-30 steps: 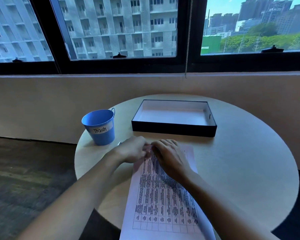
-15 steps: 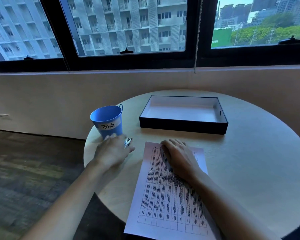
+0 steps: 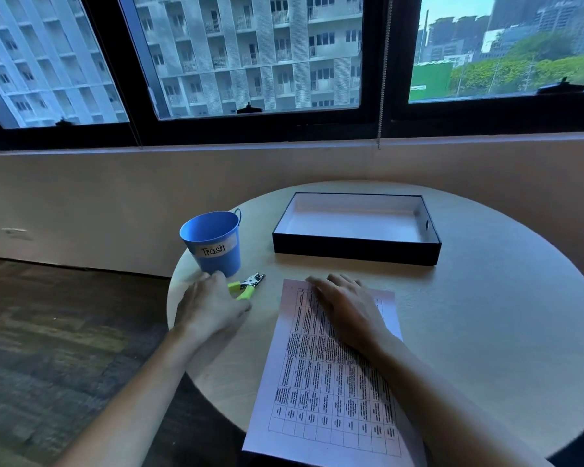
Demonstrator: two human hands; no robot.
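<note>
Two bare forearms reach onto the round table [image 3: 486, 332] from its 6 o'clock edge. The left hand [image 3: 213, 306] lies palm down at 9 o'clock, fingers loosely extended and grasping nothing, fingertips at the base of the blue bucket [image 3: 213, 244] labelled "Trash". A green-handled metal tool [image 3: 248, 284] lies released on the tabletop just beside the left index finger, at the bucket's 5 o'clock; whether they touch cannot be told. The right hand [image 3: 346, 306] rests flat, fingers straight and together, pressing the far end of the printed sheet [image 3: 331, 399], which runs from table centre to 6 o'clock. A black tray [image 3: 354, 252] sits at 12 o'clock.
</note>
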